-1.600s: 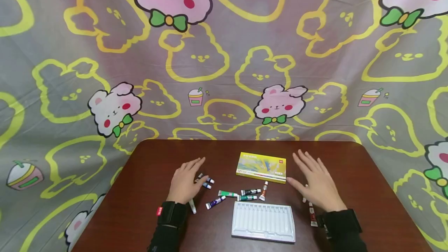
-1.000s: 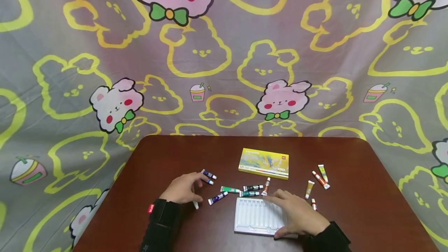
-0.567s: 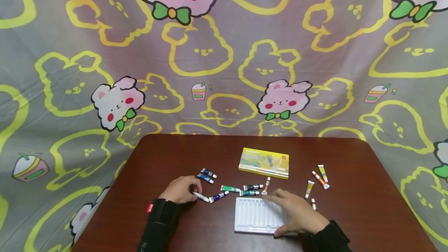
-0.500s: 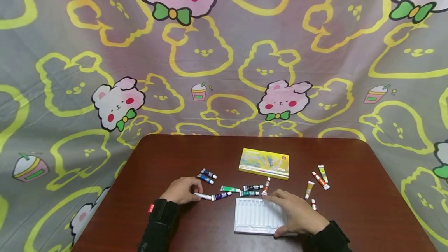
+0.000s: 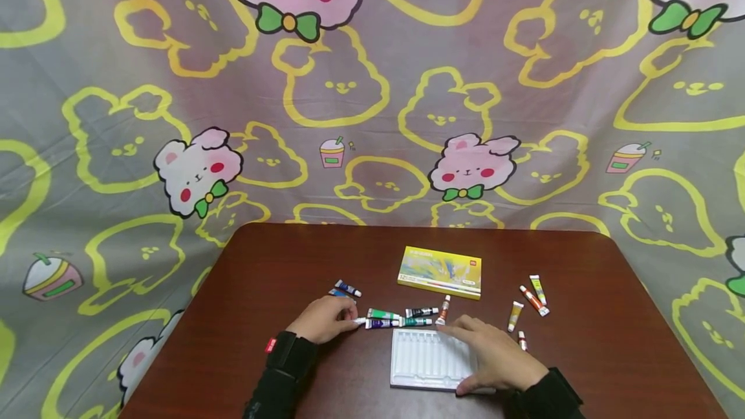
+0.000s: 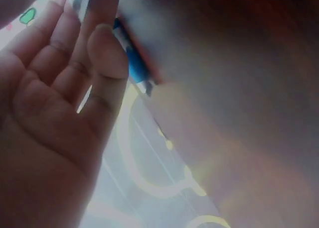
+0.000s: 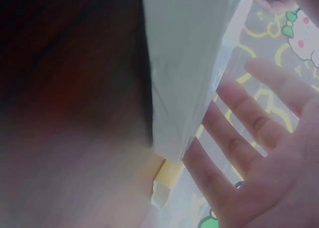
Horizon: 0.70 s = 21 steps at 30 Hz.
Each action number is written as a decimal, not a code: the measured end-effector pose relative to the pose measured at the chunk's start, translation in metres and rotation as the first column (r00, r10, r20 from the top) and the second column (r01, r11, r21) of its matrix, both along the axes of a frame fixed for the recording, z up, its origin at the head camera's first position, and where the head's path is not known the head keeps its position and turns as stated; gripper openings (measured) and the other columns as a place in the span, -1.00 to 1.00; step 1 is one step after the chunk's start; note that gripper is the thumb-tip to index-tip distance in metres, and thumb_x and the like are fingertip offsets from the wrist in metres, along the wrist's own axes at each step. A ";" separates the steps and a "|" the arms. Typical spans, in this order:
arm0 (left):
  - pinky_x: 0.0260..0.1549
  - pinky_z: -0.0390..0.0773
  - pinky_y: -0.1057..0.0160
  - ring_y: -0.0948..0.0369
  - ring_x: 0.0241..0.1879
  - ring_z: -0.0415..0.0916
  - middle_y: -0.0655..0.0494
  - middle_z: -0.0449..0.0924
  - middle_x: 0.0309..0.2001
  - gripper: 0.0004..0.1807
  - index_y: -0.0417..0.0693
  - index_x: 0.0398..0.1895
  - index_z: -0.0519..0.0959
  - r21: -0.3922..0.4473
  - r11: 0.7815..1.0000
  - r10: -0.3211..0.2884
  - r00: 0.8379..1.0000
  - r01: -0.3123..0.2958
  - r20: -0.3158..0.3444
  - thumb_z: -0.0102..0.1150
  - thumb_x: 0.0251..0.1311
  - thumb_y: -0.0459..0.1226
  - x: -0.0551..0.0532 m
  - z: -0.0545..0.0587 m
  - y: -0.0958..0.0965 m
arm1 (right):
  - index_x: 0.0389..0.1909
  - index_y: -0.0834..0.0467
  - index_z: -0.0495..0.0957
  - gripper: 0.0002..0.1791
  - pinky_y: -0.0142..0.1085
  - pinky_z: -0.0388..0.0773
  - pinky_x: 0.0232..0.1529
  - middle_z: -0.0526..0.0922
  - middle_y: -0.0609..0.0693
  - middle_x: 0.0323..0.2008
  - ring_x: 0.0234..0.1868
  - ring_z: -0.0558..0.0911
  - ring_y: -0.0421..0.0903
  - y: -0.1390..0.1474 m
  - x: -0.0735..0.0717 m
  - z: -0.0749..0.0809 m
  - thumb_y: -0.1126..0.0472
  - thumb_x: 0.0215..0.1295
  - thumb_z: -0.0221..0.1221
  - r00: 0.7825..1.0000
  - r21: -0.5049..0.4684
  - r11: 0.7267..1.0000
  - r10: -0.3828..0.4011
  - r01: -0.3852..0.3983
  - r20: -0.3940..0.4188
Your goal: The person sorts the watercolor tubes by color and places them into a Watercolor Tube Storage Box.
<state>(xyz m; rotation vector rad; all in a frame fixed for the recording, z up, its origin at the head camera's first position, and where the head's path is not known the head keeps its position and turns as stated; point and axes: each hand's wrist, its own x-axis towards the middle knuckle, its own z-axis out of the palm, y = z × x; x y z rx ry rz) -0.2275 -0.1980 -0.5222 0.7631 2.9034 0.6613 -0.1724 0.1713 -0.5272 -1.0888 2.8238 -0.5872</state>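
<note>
My left hand (image 5: 323,319) pinches a white paint tube (image 5: 359,321), whose visible end points right at a purple paint tube (image 5: 381,324). Most of the white tube is hidden by the fingers. In the left wrist view, thumb and fingers meet near a pale tube (image 6: 82,1) at the top. My right hand (image 5: 495,355) rests on the right end of a white plastic tray (image 5: 431,361) with narrow slots. Its fingers look fairly straight against the tray's side in the right wrist view. A green tube (image 5: 383,314), a black tube (image 5: 421,312) and a teal tube (image 5: 416,322) lie behind the tray.
A yellow paint box (image 5: 440,271) lies farther back. Two blue tubes lie behind the left hand, one dark blue tube (image 5: 348,288). An orange-brown tube (image 5: 445,309) stands lengthwise by the tray. Right of it are an ochre tube (image 5: 515,317), an orange tube (image 5: 534,300) and others.
My left hand has taken hold of the white tube and moved right with it. The purple tube has turned and slid right beside the teal one. My right hand came down onto the tray, then stayed.
</note>
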 end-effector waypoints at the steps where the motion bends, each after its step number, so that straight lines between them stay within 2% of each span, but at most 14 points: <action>1: -0.41 0.42 0.26 0.34 -0.47 0.36 0.34 0.49 -0.50 -0.88 0.18 -0.44 0.55 0.019 1.000 0.007 1.000 -0.007 0.002 0.30 0.19 -0.12 0.000 0.002 0.000 | 0.40 -0.11 0.33 0.13 -0.05 0.57 -0.08 0.49 -0.14 0.09 -0.01 0.50 -0.14 0.000 0.000 0.000 -0.38 -0.32 0.45 1.000 0.002 1.000 -0.002 0.002 0.007; 3: -0.40 0.46 0.27 0.33 -0.43 0.39 0.32 0.53 -0.45 -0.93 0.17 -0.36 0.56 0.085 0.996 0.020 1.000 -0.020 -0.002 0.24 0.26 -0.13 0.001 0.008 0.001 | 0.41 -0.13 0.32 0.13 -0.03 0.56 -0.07 0.49 -0.13 0.11 0.00 0.50 -0.12 0.000 -0.001 0.000 -0.37 -0.31 0.46 1.000 0.008 1.000 -0.008 0.008 0.023; 5: -0.40 0.51 0.27 0.30 -0.41 0.43 0.28 0.55 -0.38 -0.95 0.15 -0.21 0.56 0.181 0.983 0.028 1.000 -0.025 -0.010 0.18 0.32 -0.16 0.001 0.014 0.003 | 0.41 -0.14 0.31 0.12 0.00 0.56 -0.06 0.49 -0.12 0.13 0.01 0.50 -0.11 -0.001 -0.001 -0.001 -0.34 -0.29 0.47 0.999 0.012 1.000 -0.012 0.012 0.037; 8: -0.40 0.54 0.29 0.28 -0.35 0.46 0.25 0.55 -0.27 -0.75 0.20 0.10 0.51 0.308 0.951 0.011 0.999 0.003 -0.042 0.09 0.39 -0.18 0.001 0.021 0.008 | 0.42 -0.14 0.30 0.10 0.03 0.55 -0.04 0.50 -0.10 0.15 0.02 0.50 -0.09 -0.001 -0.001 -0.001 -0.29 -0.26 0.48 0.999 0.016 1.000 -0.017 0.016 0.049; 10: -0.41 0.55 0.31 0.28 -0.31 0.46 0.23 0.52 -0.23 -0.65 0.25 0.22 0.45 0.367 0.930 -0.001 0.998 0.024 -0.064 0.06 0.41 -0.19 0.001 0.024 0.012 | 0.42 -0.13 0.30 0.10 0.04 0.55 -0.03 0.50 -0.09 0.16 0.03 0.51 -0.08 -0.001 -0.001 -0.001 -0.27 -0.26 0.49 0.999 0.016 1.000 -0.018 0.017 0.050; 14: -0.46 0.62 0.29 0.28 -0.34 0.49 0.15 0.49 -0.24 -0.60 0.23 0.23 0.48 0.457 0.888 -0.004 0.995 0.050 -0.101 0.13 0.35 -0.24 0.003 0.030 0.019 | 0.43 -0.13 0.28 0.13 0.04 0.55 -0.05 0.50 -0.08 0.16 0.02 0.51 -0.07 -0.002 -0.001 -0.001 -0.26 -0.28 0.51 0.998 0.016 1.000 -0.024 0.023 0.050; 18: -0.46 0.69 0.14 0.19 -0.37 0.58 -0.01 0.51 -0.19 -0.50 0.10 0.25 0.48 0.539 0.842 0.002 0.998 0.033 -0.063 0.25 0.22 -0.34 0.010 0.040 0.025 | 0.44 -0.11 0.27 0.14 0.06 0.56 -0.04 0.50 -0.06 0.16 0.02 0.52 -0.04 -0.002 -0.002 -0.002 -0.25 -0.29 0.51 0.998 0.013 0.999 -0.035 0.035 0.048; 21: -0.36 0.70 0.11 0.14 -0.31 0.60 -0.10 0.51 -0.09 -0.41 0.03 0.30 0.44 0.550 0.835 -0.016 0.999 0.029 -0.028 0.29 0.17 -0.41 0.018 0.054 0.029 | 0.44 -0.10 0.27 0.14 0.07 0.56 -0.03 0.50 -0.04 0.16 0.03 0.53 -0.02 -0.003 -0.003 -0.002 -0.26 -0.28 0.51 0.998 0.017 0.999 -0.046 0.046 0.053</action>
